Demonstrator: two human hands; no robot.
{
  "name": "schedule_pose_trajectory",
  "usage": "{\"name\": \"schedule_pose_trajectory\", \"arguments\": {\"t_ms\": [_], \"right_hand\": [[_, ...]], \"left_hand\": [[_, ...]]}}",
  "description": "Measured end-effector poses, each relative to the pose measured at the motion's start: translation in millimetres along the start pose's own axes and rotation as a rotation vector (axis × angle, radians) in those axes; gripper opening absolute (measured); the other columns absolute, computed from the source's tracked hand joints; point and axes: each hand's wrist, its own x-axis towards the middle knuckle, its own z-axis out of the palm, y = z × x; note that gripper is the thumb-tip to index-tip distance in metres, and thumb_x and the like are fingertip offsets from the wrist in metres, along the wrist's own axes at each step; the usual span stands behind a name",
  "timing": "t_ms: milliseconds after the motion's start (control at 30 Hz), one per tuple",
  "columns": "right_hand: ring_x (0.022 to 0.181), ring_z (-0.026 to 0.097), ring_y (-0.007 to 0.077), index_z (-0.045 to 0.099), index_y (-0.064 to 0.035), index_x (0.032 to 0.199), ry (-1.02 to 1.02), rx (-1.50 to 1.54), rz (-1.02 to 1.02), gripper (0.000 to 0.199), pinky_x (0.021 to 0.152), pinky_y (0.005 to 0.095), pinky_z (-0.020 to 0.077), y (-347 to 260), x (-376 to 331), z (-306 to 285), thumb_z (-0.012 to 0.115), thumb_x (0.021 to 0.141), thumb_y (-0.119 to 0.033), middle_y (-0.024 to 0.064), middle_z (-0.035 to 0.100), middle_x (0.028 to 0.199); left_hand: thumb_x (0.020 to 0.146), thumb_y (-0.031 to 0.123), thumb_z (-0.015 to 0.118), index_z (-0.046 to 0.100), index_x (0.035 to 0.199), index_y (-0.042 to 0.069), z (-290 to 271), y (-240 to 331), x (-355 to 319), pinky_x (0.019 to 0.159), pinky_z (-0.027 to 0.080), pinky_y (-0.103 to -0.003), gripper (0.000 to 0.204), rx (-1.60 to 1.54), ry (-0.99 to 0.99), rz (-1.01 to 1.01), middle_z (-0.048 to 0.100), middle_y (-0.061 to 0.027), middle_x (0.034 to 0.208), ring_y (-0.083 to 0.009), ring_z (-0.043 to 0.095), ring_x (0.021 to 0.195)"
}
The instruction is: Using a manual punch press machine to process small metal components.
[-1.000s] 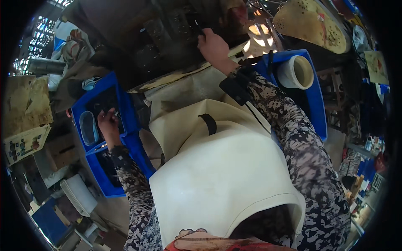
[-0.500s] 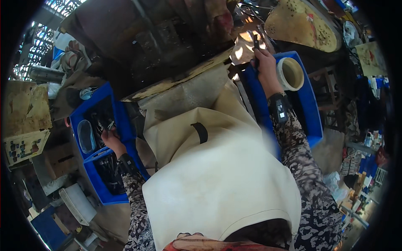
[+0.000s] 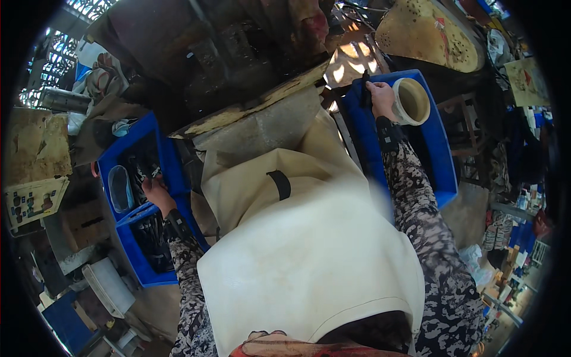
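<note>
Right hand (image 3: 382, 98) swung from over the dark worktable (image 3: 232, 77) to above the right blue bin (image 3: 445, 143). Grasping a slim black part (image 3: 364, 89): it's off the hand's left side at the fingertips, long axis roughly fore-aft. Left hand (image 3: 156, 190) well apart, by dark parts (image 3: 138, 168) inside left blue bin (image 3: 172, 163); can't tell its grip. Pale bucket (image 3: 420, 100) just right of right hand.

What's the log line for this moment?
left hand: at dark pieces in left blue bin, grip unclear | right hand: holding dark object at right blue bin, near pale bucket
</note>
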Motion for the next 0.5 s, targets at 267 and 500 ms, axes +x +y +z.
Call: {"name": "schedule_pose_trajectory", "arguments": {"t_ms": [267, 500], "right_hand": [[0.067, 0.06, 0.016, 0.067, 0.002, 0.082, 0.083, -0.182, -0.015, 0.028, 0.065, 0.0307, 0.0455, 6.2, -9.1, 2.2, 0.074, 0.077, -0.025, 0.0088, 0.067, 0.074], [0.084, 0.065, 0.035, 0.069, 0.0, 0.088, 0.011, -0.252, -0.017, 0.037, 0.075, 0.0406, 0.0489, 3.7, -5.3, 2.3, 0.069, 0.078, -0.036, 0.0197, 0.068, 0.084]], "left_hand": [[0.093, 0.005, 0.046, 0.046, 0.121, 0.002, -3.4, -4.8, 1.7, 0.05, 0.035, -0.024, 0.029, 0.048, -0.019, 0.027, 0.062, -0.0071, 0.084, -0.0078, 0.046, 0.06], [0.093, 0.005, 0.047, 0.047, 0.122, 0.003, 0.4, -0.2, -2.4, 0.051, 0.036, -0.024, 0.029, 0.077, 0.0, 0.053, 0.063, -0.0058, 0.084, -0.008, 0.046, 0.061]]}}
